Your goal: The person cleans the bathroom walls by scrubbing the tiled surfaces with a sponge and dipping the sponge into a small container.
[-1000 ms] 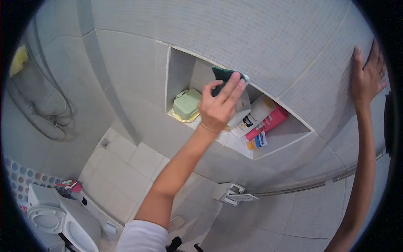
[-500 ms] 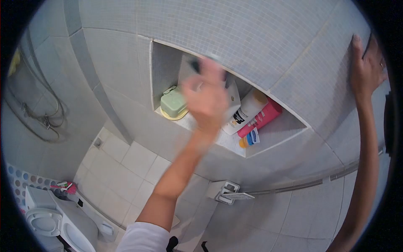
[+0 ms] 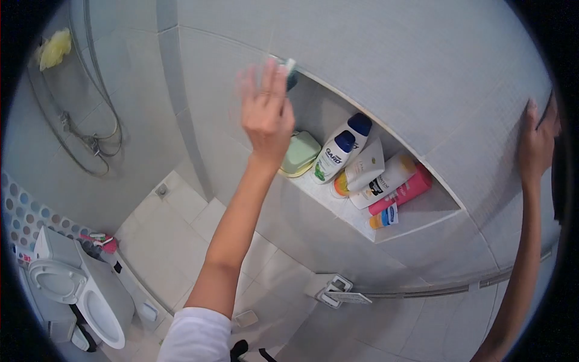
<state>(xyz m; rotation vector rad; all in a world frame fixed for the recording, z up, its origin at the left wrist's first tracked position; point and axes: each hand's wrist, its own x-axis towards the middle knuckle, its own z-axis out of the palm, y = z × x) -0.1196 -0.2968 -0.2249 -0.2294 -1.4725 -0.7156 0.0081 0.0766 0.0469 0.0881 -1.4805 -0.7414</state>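
My left hand (image 3: 266,114) is at the upper left corner of the wall niche, its fingers partly blurred, holding a dark green pad (image 3: 291,78) against the niche's edge. Just below it sits a light green soap box (image 3: 301,153) on the niche ledge. To the right of the box stand Gard bottles (image 3: 329,158), a white bottle (image 3: 366,166), a Pantene bottle (image 3: 386,181), a pink bottle (image 3: 407,189) and a small orange-and-blue tube (image 3: 383,217). My right hand (image 3: 537,145) rests on the tiled wall at the far right, fingers apart.
A shower hose (image 3: 93,145) and a yellow bath puff (image 3: 55,49) hang on the left wall. At the lower left are a toilet (image 3: 58,280) and a pink brush (image 3: 107,243). A metal rail (image 3: 422,294) runs low across the right wall.
My left hand has moved with the pad to the niche's upper left corner, uncovering the Gard bottles. My right hand stays on the wall. The view has shifted.
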